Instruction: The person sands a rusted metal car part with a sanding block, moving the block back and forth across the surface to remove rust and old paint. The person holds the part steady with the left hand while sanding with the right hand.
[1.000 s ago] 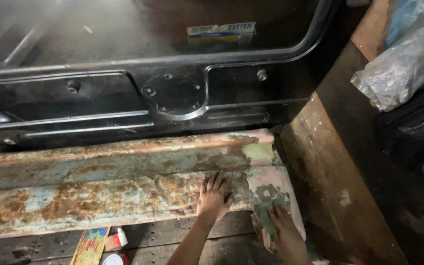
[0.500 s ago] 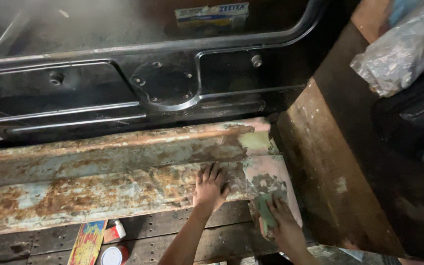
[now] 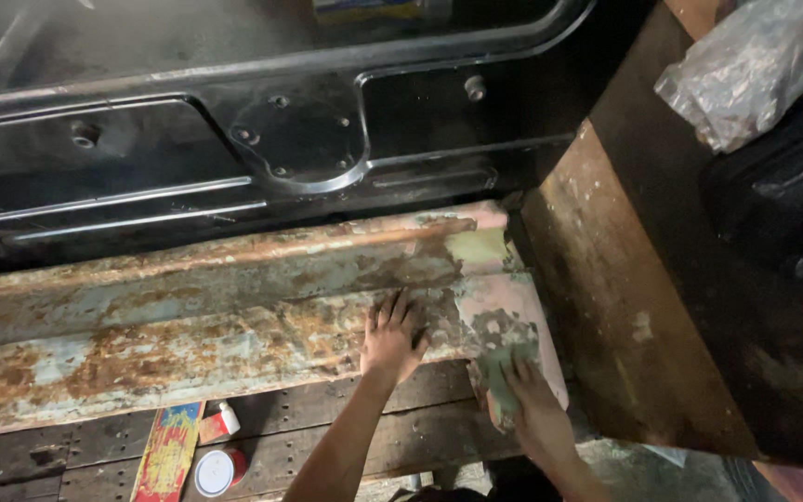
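Left hand (image 3: pixel 392 336) is spread flat on the rusty panel (image 3: pixel 188 325), which runs long left to right. Right hand (image 3: pixel 533 409) presses a greenish pad (image 3: pixel 504 386) onto the panel's right end, just beside.

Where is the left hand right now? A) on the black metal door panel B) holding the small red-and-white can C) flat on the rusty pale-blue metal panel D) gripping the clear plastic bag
C: the left hand lies palm-down, fingers spread, on the rusty pale-blue metal panel, while the right hand presses a greenish sanding pad at the panel's end.
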